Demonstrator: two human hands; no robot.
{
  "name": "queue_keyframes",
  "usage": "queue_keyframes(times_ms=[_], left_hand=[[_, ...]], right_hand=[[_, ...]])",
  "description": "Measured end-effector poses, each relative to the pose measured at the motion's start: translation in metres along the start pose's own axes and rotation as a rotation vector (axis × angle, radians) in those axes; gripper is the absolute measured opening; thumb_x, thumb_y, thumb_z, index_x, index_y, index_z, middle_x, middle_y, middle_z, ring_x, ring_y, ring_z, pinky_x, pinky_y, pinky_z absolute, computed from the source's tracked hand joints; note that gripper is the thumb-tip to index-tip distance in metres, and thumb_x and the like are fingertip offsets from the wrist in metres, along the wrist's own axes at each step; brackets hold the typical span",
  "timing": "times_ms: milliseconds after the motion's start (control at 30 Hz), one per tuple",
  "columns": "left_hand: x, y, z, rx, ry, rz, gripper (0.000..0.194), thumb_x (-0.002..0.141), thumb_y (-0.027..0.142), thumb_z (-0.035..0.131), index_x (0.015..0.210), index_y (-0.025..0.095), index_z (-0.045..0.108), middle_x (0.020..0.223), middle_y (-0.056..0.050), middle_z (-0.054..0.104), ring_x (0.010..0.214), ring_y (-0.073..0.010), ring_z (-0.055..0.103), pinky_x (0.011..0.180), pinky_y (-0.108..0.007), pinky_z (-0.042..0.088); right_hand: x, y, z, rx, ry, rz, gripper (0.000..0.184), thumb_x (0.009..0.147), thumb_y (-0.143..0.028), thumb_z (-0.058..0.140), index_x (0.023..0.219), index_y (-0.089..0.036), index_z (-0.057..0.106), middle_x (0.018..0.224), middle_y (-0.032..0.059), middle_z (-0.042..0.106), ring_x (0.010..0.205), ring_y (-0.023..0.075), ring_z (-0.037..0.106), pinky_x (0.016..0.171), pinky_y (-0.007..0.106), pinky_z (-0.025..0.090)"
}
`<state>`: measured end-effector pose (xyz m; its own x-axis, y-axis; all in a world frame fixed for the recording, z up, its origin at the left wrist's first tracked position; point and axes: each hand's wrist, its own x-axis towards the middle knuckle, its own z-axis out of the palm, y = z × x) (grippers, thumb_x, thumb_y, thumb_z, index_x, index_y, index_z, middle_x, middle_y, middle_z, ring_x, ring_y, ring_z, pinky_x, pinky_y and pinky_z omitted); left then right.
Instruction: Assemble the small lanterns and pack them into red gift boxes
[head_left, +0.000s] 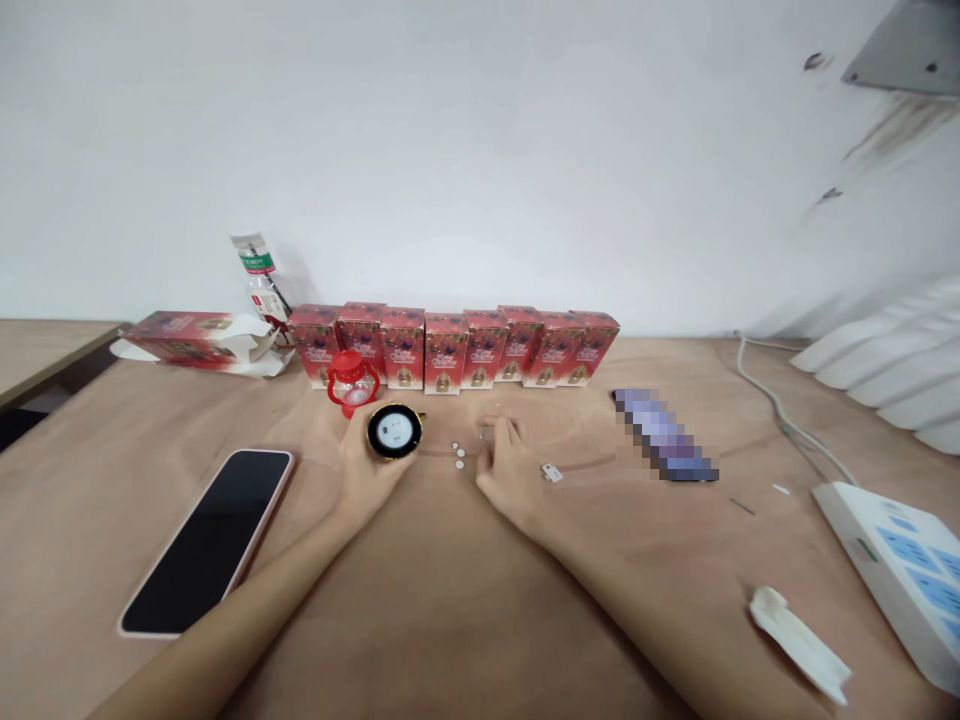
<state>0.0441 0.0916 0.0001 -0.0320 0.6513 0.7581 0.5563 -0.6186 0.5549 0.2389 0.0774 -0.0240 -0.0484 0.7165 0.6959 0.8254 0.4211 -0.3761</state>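
My left hand (pixel 365 465) holds a small round black base with a white middle (pixel 394 432) between its fingers, just above the table. A small red lantern (pixel 352 382) stands right behind it. My right hand (pixel 506 462) rests on the table with fingers curled, pinching something tiny that I cannot make out near its fingertips (pixel 484 432). Three small white button cells (pixel 458 456) lie between the two hands. A small white tab (pixel 552 473) lies just right of my right hand.
A row of several red boxes (pixel 450 348) stands along the wall. An open red box (pixel 196 340) and a bottle (pixel 262 280) are at the back left. A phone (pixel 214 538) lies left. A power strip (pixel 900 565), cable (pixel 780 410) and crumpled white strip (pixel 799 640) lie right.
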Motion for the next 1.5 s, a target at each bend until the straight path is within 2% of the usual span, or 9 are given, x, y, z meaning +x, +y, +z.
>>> queue_keyframes(times_ms=[133, 333, 433, 567, 767, 967, 1200, 1367, 1500], left_hand=[[0.0, 0.001, -0.001, 0.0, 0.006, 0.009, 0.035, 0.072, 0.032, 0.068, 0.102, 0.018, 0.054, 0.098, -0.005, 0.066, 0.092, -0.021, 0.065, 0.081, -0.035, 0.055], [0.0, 0.004, -0.001, 0.0, -0.054, 0.024, 0.034, 0.073, 0.032, 0.068, 0.101, 0.019, 0.055, 0.097, -0.006, 0.066, 0.092, -0.022, 0.064, 0.081, -0.037, 0.053], [-0.001, 0.004, -0.001, 0.003, -0.076, 0.031, 0.036, 0.073, 0.035, 0.067, 0.103, 0.019, 0.056, 0.099, -0.008, 0.066, 0.095, -0.0239, 0.063, 0.083, -0.038, 0.052], [-0.002, 0.003, -0.002, 0.029, -0.099, 0.04, 0.035, 0.075, 0.036, 0.065, 0.103, 0.019, 0.056, 0.101, -0.008, 0.065, 0.096, -0.0244, 0.062, 0.083, -0.039, 0.051], [-0.002, 0.004, -0.002, 0.038, -0.1, 0.086, 0.036, 0.076, 0.038, 0.065, 0.105, 0.019, 0.056, 0.098, -0.007, 0.065, 0.092, -0.0227, 0.062, 0.08, -0.036, 0.05], [-0.003, 0.005, -0.003, 0.13, -0.149, 0.092, 0.039, 0.076, 0.039, 0.066, 0.109, 0.021, 0.056, 0.101, -0.007, 0.063, 0.095, -0.0237, 0.06, 0.08, -0.036, 0.047], [-0.004, 0.004, -0.004, 0.215, -0.185, 0.094, 0.044, 0.073, 0.041, 0.07, 0.111, 0.023, 0.057, 0.101, -0.006, 0.062, 0.094, -0.0245, 0.057, 0.078, -0.036, 0.042], [-0.004, 0.004, -0.004, 0.221, -0.193, 0.104, 0.044, 0.073, 0.042, 0.07, 0.11, 0.022, 0.058, 0.102, -0.006, 0.061, 0.094, -0.0243, 0.057, 0.079, -0.036, 0.041], [-0.004, 0.004, -0.004, 0.223, -0.197, 0.117, 0.044, 0.074, 0.043, 0.069, 0.111, 0.021, 0.058, 0.103, -0.007, 0.061, 0.095, -0.0243, 0.057, 0.079, -0.036, 0.041]], right_hand=[[-0.007, 0.007, -0.016, -0.01, 0.01, -0.08, 0.032, 0.07, -0.003, 0.042, 0.097, -0.018, 0.051, 0.092, 0.01, 0.06, 0.092, 0.0266, 0.055, 0.076, 0.041, 0.049], [-0.031, 0.03, -0.059, -0.162, -0.048, -0.154, 0.019, 0.084, -0.01, 0.045, 0.099, -0.016, 0.055, 0.097, 0.0122, 0.063, 0.093, 0.0263, 0.055, 0.078, 0.04, 0.046], [-0.036, 0.037, -0.067, -0.214, -0.05, -0.217, 0.013, 0.089, -0.017, 0.049, 0.097, -0.018, 0.06, 0.093, 0.0096, 0.066, 0.09, 0.0246, 0.054, 0.077, 0.038, 0.044], [-0.03, 0.036, -0.055, -0.218, -0.061, -0.327, 0.015, 0.092, -0.021, 0.051, 0.096, -0.02, 0.066, 0.089, 0.0066, 0.069, 0.087, 0.0228, 0.052, 0.074, 0.035, 0.04], [-0.02, 0.036, -0.037, -0.13, -0.137, -0.349, 0.021, 0.092, -0.017, 0.048, 0.086, -0.021, 0.068, 0.079, 0.0045, 0.068, 0.082, 0.0211, 0.051, 0.073, 0.033, 0.039], [-0.018, 0.035, -0.036, -0.144, -0.2, -0.333, 0.021, 0.093, -0.018, 0.047, 0.079, -0.018, 0.063, 0.076, 0.0058, 0.066, 0.079, 0.0216, 0.049, 0.071, 0.033, 0.038], [-0.015, 0.031, -0.037, -0.057, -0.24, -0.323, 0.016, 0.09, -0.016, 0.05, 0.082, -0.019, 0.063, 0.081, 0.0047, 0.067, 0.082, 0.0212, 0.049, 0.074, 0.034, 0.038], [-0.015, 0.031, -0.039, -0.042, -0.248, -0.33, 0.017, 0.09, -0.015, 0.049, 0.087, -0.02, 0.065, 0.083, 0.0055, 0.068, 0.083, 0.0212, 0.05, 0.074, 0.034, 0.038], [-0.013, 0.032, -0.037, -0.016, -0.227, -0.349, 0.015, 0.089, -0.015, 0.052, 0.08, -0.02, 0.064, 0.079, 0.0041, 0.068, 0.08, 0.0195, 0.051, 0.073, 0.033, 0.038]])
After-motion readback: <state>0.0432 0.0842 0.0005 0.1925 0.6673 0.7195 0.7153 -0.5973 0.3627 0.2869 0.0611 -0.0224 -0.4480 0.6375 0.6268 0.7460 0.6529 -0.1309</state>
